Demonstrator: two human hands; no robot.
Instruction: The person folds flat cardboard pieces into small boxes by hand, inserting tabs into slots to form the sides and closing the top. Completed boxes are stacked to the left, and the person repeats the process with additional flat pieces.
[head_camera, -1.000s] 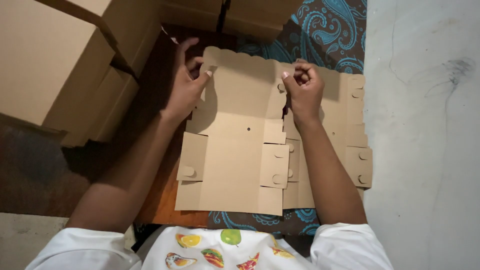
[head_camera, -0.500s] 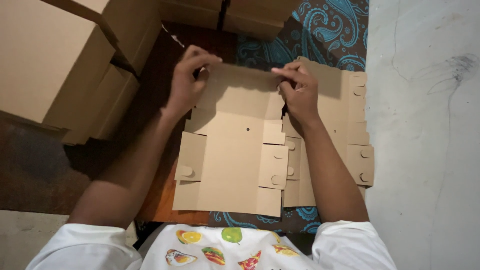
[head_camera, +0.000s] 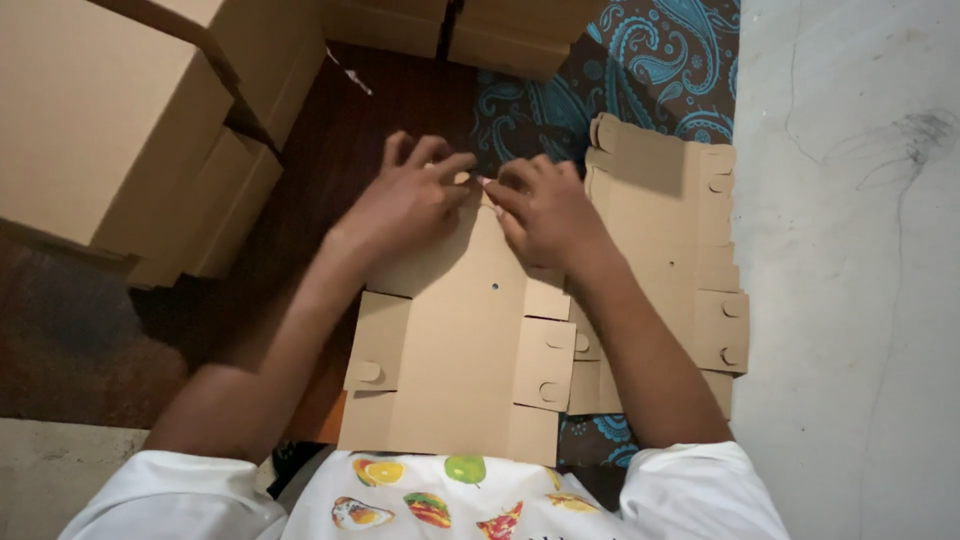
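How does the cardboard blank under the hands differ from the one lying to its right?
The folded blank has its far edge bent over and pinched by the left hand and right hand; the flat blank lies untouched, fully spread. The folded blank overlaps the flat blank. Both are brown die-cut cardboard with round-tabbed flaps.

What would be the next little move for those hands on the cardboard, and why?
Probably press the fold flat along its length: both the left hand and the right hand pinch the far edge of the flat cardboard blank at its middle, with the side flaps lying unfolded.
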